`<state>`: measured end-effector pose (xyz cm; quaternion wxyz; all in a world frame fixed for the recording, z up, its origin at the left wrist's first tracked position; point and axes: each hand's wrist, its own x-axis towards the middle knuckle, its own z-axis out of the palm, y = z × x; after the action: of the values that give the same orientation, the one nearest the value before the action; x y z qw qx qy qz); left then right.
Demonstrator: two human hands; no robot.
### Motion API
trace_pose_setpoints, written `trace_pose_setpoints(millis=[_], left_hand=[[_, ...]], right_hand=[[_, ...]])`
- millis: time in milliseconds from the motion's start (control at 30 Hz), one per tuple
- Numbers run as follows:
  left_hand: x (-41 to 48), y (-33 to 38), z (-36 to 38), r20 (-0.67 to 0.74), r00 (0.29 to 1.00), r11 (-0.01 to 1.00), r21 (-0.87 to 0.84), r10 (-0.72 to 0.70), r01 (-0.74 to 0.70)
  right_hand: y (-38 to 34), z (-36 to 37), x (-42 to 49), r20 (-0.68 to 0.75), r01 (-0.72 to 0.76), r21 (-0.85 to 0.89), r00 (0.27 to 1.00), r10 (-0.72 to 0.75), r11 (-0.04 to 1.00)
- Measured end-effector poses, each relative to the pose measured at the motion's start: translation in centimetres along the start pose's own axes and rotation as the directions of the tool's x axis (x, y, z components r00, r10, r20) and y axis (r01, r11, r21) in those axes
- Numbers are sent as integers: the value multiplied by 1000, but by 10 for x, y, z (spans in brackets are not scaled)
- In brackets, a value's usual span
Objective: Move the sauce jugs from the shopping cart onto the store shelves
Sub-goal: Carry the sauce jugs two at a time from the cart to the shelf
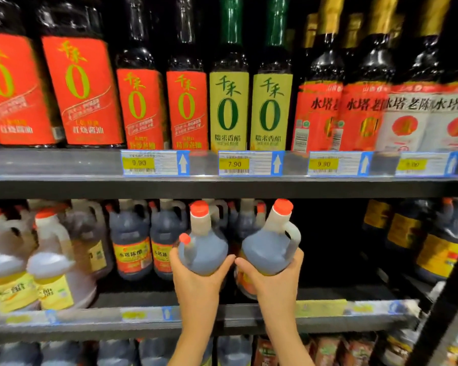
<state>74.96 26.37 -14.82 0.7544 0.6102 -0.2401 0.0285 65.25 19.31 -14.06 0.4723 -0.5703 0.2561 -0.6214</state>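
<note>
Left hand: the left hand [196, 283] wraps around the bottom half of the left jug [205, 250] and grips it from below.
Right hand: the right hand [274, 282] grips the bottom half of the right jug [266, 252] the same way. The fingertips of the two hands almost meet between the jugs.
Left jug: it is full of dark sauce, has a red cap and stands nearly straight up.
Right jug: it has dark sauce and a red cap too, and leans a little to the right. Its handle faces right.
Where the jugs are: side by side, close together, at the front of the middle shelf [132, 315]. The hands hide their bottoms, so I cannot tell if they rest on it.
Top edge: the red caps come up just under the upper shelf [64, 186], with very little room above them.
Left side: red-label jugs [131, 249] stand just beside the left jug, then pale jugs [53, 260] with yellow labels.
Behind: more jugs with red caps stand in the back.
Open room: a dark gap [333, 247] lies to the right of the right jug, before the dark bottles [439, 249] with yellow labels.
Right edge: a dark post [450, 299] slants across the shelf's right end.
</note>
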Motion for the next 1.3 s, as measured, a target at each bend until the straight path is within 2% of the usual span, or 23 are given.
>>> trace_pose_setpoints(millis=[267, 433, 567, 667, 800, 933, 1133, 1300], left_hand=[[-4, -9, 13, -36, 994, 980, 168, -100, 105], [-9, -14, 18, -67, 987, 968, 196, -149, 159], [-14, -17, 15, -55, 986, 961, 222, -155, 164], [-13, -18, 9, 21, 988, 950, 281, -150, 138], [-11, -18, -6, 201, 973, 940, 339, -111, 37], [-11, -14, -18, 277, 957, 918, 395, -85, -33], [-10, -7, -23, 280, 955, 894, 446, -93, -43], [-4, -5, -24, 305, 948, 898, 436, -91, -54]], right_hand=[[31, 1, 7, 96, -161, -17, 982, 161, 987], [39, -2, 4, 134, -164, -86, 976, 174, 983], [44, -7, 1, 184, -97, -197, 974, 134, 976], [43, -7, 1, 218, -70, -248, 968, 126, 966], [41, -10, 5, 266, -88, -258, 951, 159, 962], [41, -19, 6, 338, -103, -254, 922, 187, 962], [32, -16, -4, 250, -46, -326, 959, 133, 944], [25, -12, -14, 184, -80, -328, 972, 147, 941]])
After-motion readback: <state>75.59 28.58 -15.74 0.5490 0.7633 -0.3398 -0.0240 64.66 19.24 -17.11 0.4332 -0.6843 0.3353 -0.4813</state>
